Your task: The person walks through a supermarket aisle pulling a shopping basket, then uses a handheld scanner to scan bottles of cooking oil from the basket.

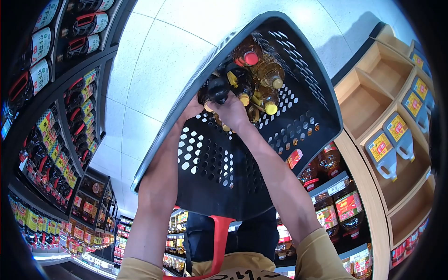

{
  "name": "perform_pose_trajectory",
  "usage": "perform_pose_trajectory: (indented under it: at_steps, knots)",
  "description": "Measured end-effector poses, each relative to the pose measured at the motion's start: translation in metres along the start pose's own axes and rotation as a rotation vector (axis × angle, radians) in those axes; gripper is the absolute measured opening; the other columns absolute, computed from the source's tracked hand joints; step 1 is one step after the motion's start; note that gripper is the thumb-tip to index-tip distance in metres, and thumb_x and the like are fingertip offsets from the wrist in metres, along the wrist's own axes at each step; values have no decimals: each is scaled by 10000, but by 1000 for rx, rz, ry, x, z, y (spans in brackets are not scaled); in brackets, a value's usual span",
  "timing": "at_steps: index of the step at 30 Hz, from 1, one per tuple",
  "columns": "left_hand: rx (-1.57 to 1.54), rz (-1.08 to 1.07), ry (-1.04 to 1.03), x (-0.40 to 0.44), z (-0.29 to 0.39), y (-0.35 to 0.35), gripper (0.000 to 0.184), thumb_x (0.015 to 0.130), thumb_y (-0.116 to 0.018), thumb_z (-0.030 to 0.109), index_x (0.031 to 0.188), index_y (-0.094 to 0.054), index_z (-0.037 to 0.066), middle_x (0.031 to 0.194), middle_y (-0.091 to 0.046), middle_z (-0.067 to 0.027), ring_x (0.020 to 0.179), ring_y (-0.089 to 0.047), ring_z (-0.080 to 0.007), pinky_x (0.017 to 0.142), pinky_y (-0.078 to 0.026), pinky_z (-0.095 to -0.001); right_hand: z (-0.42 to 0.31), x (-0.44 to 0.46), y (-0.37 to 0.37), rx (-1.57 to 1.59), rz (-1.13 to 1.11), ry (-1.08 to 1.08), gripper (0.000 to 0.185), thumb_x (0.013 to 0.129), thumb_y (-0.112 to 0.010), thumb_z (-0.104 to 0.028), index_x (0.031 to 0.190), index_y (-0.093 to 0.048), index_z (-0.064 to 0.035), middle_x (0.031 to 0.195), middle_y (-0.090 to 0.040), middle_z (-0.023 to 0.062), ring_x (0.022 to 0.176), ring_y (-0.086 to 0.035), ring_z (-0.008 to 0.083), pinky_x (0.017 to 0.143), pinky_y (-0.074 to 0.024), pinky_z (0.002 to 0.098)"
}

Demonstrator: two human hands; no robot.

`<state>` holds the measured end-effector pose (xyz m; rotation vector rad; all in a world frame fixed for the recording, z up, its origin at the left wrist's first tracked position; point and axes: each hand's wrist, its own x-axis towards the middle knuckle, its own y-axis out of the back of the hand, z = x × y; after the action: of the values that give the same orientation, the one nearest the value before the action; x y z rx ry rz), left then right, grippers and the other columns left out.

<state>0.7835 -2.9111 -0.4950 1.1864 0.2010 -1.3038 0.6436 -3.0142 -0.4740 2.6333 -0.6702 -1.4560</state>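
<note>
A black perforated shopping basket [210, 172] fills the middle of the view, with several bottles at its far end. Both my hands reach inside it. My right hand [229, 112] is closed around a dark bottle with a black cap [218, 89]. Beside it on the left, my left hand [191, 108] is partly hidden by the bottles and the basket wall, so its fingers cannot be made out. Close by lie a bottle with a red cap [251, 58], clear golden bottles [270, 72] and one with a yellow cap [270, 108]. A red handle [220, 238] hangs near my body.
Shelves of dark bottles [42, 42] run along the left. On the right are wooden shelves [359, 102] with grey jugs [381, 151], and large oil bottles [350, 210] below them. Pale floor tiles [154, 51] show beyond the basket.
</note>
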Motion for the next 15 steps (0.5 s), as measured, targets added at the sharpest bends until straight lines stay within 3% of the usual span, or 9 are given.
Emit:
perform_pose_trajectory:
  at_steps: [3,5,8,10,12,15]
  knots:
    - [-35,-14,22,1,-7,-7,320,727,-687,96,1036,-679,12,988,-691,-223,985,-660,-365,835,-508,-447,-5,-1,2,164,-86,-182,370,879,-755,-234,1135,-577,-36,846,-674,36,567,-553,90,499,-469,277]
    - [-24,47,-22,0,-11,-12,316,718,-684,83,1026,-674,10,983,-689,-221,983,-659,-365,835,-508,-443,-1,2,0,182,-91,-208,382,876,-759,-249,1138,-580,-36,830,-671,35,563,-553,91,500,-472,278]
    - [-52,-24,3,2,-7,-7,369,687,-697,53,1052,-656,12,973,-687,-207,981,-653,-373,839,-509,-429,-4,3,4,178,-71,-231,394,867,-762,-245,1145,-584,-31,817,-667,35,559,-558,94,502,-477,279]
    - [-130,-11,18,-2,-5,-12,407,667,-707,23,1069,-641,14,955,-689,-173,964,-655,-348,840,-509,-403,-17,-5,11,156,-57,-257,388,858,-762,-226,1142,-591,-26,819,-668,36,561,-563,98,506,-480,278]
    - [-253,133,-3,-6,4,-19,430,654,-711,-15,1074,-627,16,928,-694,-117,930,-665,-292,840,-509,-365,-30,-9,21,122,-49,-282,371,848,-761,-197,1131,-600,-19,826,-671,39,566,-569,103,513,-482,278]
    - [-718,-69,188,-14,18,-21,406,661,-726,-46,1045,-614,24,909,-678,-30,898,-642,-176,841,-495,-308,-38,-7,32,184,-85,-246,486,814,-754,-310,1157,-599,-2,1080,-705,180,1053,-672,313,926,-492,376]
